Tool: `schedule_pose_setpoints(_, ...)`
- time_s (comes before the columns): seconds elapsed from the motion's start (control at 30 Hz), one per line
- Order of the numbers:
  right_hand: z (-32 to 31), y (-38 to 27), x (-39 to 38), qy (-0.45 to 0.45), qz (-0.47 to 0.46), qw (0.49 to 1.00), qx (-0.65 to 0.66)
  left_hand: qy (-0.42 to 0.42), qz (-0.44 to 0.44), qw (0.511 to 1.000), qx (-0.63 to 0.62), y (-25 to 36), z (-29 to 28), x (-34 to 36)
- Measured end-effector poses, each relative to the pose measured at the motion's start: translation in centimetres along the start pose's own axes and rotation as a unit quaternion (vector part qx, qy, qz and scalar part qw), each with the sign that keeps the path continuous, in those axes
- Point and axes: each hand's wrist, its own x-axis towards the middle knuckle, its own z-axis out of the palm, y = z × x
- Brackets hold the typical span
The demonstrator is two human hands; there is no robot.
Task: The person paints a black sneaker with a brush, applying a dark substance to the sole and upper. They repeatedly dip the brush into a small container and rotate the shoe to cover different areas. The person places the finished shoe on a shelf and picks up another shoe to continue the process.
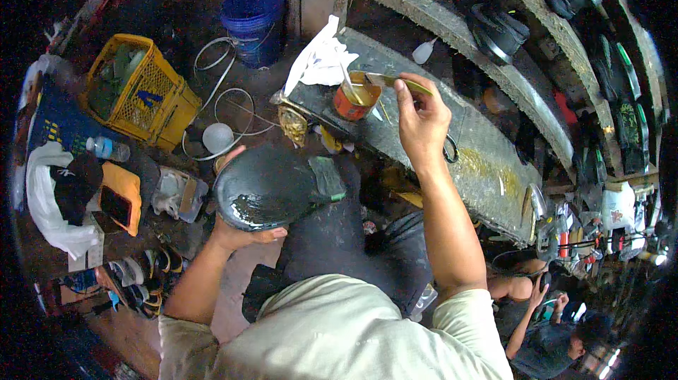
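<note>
Right hand [424, 119] pinches a brush [415, 86] at the red can [351, 106], left hand [239, 237] gripping a black sole [275, 176] left of the can; tilt that sole and its glossy patch [248, 209] could run

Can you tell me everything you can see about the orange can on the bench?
The can is short, round and reddish-orange, and it looks like metal. Its top is open, and the inside looks yellowish. It stands upright on the grey bench, beside a white cloth. A pale stick leans in it, poking out of the top. A brush in the right hand reaches to its right rim; I can't tell whether they touch.
</note>
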Motion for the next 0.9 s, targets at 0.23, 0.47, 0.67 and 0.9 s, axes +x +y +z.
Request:
schedule_pose_setpoints(0.23,0.9,0.5,-0.1,0.012,0.029,0.999,0.044,0.041,0.107,0.993,0.0,-0.6,2.5,-0.5)
schedule_pose_setpoints(0.47,1.7,1.2,0.0,0.036,0.03,0.998,0.042,0.033,0.049,0.998,0.023,1.6,2.4,-0.3)
schedule_pose_setpoints(0.67,1.8,2.3,-0.1,0.054,0.045,0.995,0.066,0.043,0.119,0.989,0.07,2.0,2.8,-1.1)
schedule_pose_setpoints(0.9,-2.7,-2.2,0.1,0.072,0.248,0.914,0.314,-0.029,0.223,0.974,-0.038,1.4,4.9,-0.9)
